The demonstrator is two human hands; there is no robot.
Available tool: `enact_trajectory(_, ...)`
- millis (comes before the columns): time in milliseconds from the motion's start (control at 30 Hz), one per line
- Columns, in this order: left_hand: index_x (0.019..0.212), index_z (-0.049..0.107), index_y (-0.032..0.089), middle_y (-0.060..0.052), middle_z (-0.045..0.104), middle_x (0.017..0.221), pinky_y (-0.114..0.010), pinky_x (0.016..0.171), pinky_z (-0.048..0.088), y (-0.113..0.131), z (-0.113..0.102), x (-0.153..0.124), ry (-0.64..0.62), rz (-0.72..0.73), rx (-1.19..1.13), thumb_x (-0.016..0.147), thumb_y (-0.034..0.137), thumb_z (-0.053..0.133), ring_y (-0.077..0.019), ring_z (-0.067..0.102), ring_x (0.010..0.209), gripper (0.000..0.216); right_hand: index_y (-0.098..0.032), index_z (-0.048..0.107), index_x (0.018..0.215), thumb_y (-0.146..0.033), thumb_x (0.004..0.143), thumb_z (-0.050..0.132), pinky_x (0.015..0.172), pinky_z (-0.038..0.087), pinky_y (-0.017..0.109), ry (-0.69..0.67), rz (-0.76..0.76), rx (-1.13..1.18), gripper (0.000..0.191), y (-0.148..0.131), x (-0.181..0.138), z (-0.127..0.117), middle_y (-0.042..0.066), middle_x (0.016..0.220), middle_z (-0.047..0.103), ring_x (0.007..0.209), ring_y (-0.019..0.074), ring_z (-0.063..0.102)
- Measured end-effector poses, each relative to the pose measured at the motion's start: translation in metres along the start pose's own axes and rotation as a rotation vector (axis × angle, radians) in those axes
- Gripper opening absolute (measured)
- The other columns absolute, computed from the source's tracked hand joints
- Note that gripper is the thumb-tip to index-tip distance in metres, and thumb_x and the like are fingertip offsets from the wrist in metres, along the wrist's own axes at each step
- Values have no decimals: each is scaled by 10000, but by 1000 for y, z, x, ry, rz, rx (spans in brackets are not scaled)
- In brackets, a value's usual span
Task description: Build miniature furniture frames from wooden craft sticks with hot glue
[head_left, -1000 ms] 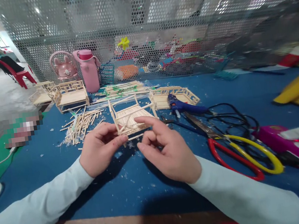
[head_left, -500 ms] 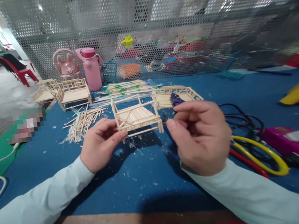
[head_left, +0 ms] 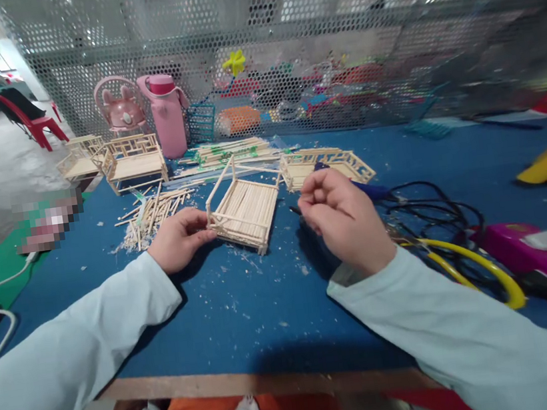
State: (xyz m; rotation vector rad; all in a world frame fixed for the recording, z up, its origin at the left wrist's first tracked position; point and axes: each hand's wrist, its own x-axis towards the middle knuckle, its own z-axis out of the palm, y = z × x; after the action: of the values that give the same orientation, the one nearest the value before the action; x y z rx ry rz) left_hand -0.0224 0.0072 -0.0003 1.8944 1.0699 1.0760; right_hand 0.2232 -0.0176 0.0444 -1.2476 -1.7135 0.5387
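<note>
My left hand (head_left: 180, 239) pinches the left corner of a miniature bed-like frame (head_left: 248, 209) made of thin pale wooden sticks. The frame has a slatted base and thin upright posts, and it is tilted just above or against the blue tabletop. To its right, my right hand (head_left: 343, 216) is closed round a slim tool with a dark tip (head_left: 295, 210). Most of that tool is hidden by my fingers, so its kind is unclear. The tip points toward the frame without touching it. Behind my right hand shows a dark blue handle (head_left: 372, 190) near black cables.
Similar stick pieces stand at back left (head_left: 135, 166) and back centre (head_left: 323, 165). Loose sticks (head_left: 154, 214) lie left of centre, bundled sticks (head_left: 231, 151) behind. A pink bottle (head_left: 169, 121) stands by the mesh panel. Cables (head_left: 435, 204), a yellow-handled tool (head_left: 505, 282) and a purple device (head_left: 527, 259) occupy the right.
My left hand has turned and lowered the frame, so its slatted base faces me more. My right hand has drawn slightly away from the frame, keeping its grip on the tool.
</note>
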Motion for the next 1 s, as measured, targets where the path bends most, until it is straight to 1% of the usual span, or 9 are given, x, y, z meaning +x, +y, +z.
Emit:
enact_trajectory(67,860,664,159,-64,640,854,-387,802,504,-4,-1,1,11,-22,-7,722,203,638,-180,606,807,148,-217,412,675,-253,673,504,504,297,251,-225,50,-318,99,0,4,-12,-46,549,423,508,104,375)
enact_trajectory(167,953,630,150,-37,635,813,-372,780,517,-3,0,1,51,-35,27,718,196,634,-154,600,760,239,-211,407,585,-338,687,593,499,267,255,-644,165,-712,247,0,6,-25,-41,511,459,492,108,388)
enact_trajectory(267,985,604,125,-18,604,779,-336,725,530,6,2,-2,104,-70,61,703,186,629,-131,586,710,290,-211,421,600,-317,748,564,519,281,256,-772,181,-823,231,3,6,-28,-24,556,520,524,123,443)
enact_trajectory(467,938,623,119,-60,641,860,-275,658,510,22,4,-7,225,-119,129,669,89,526,-147,590,785,288,-207,435,590,-326,796,522,522,306,253,-622,153,-733,253,14,8,-25,-20,537,515,513,123,445)
enact_trajectory(567,927,640,122,-58,666,866,-279,642,496,25,4,-8,246,-143,164,703,130,517,-135,584,712,256,-204,517,712,-373,806,510,542,364,264,-273,98,-569,194,20,16,-23,-8,574,550,530,136,481)
enact_trajectory(667,923,653,126,-61,679,862,-285,632,484,25,4,-6,246,-130,159,771,246,512,-129,570,669,239,-174,556,1001,-312,819,493,704,459,307,22,-9,-413,236,30,34,-11,78,877,656,762,181,600)
enact_trajectory(767,895,669,135,-58,686,843,-288,636,477,25,5,-1,271,-63,166,779,312,529,-129,564,653,253,-149,517,1176,-248,845,447,837,461,332,-81,-23,-337,352,37,56,7,125,1138,621,997,199,594)
enact_trajectory(867,845,684,153,-46,688,782,-291,634,468,22,3,3,290,-14,196,780,334,538,-139,566,646,242,-142,568,1115,-237,863,421,829,457,330,-237,-23,-374,306,34,67,10,104,1046,664,936,194,607)
enact_trajectory(1000,805,694,170,-58,701,826,-312,712,468,20,-3,5,274,29,243,784,351,536,-175,605,774,241,-140,547,1084,-310,819,513,726,447,295,-40,-2,-513,316,13,42,-21,110,999,666,823,189,616)
